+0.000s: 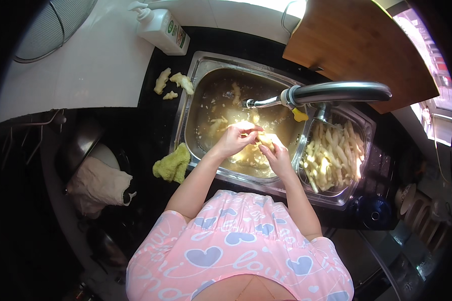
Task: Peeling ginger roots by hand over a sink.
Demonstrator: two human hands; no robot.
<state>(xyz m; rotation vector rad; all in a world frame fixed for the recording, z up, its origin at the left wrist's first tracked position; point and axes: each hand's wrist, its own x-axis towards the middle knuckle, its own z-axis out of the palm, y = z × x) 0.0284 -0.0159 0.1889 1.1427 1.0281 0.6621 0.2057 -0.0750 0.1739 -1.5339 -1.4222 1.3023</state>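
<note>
Over the left basin of a stainless-steel double sink [245,60], both my hands are on a pale, knobbly piece of ginger root [265,140]. My right hand [278,156] grips it from the right, thumb along its near side. At its left end, the bent fingertips of my left hand [236,139] pinch it; whether they hold something small as well is hidden. Cloudy brownish water [211,105] fills the basin, with pale scraps floating in it. Another ginger piece [236,93] lies in the water near the back, and one more [217,126] is left of my left hand.
A faucet [335,92] with a flexible spout reaches over the basin. Long pale-yellow food pieces [333,154] fill a rack in the right basin. Ginger pieces [162,81], a green cloth [173,163] and a pump bottle [164,32] stand left. A wooden board [354,45] leans behind.
</note>
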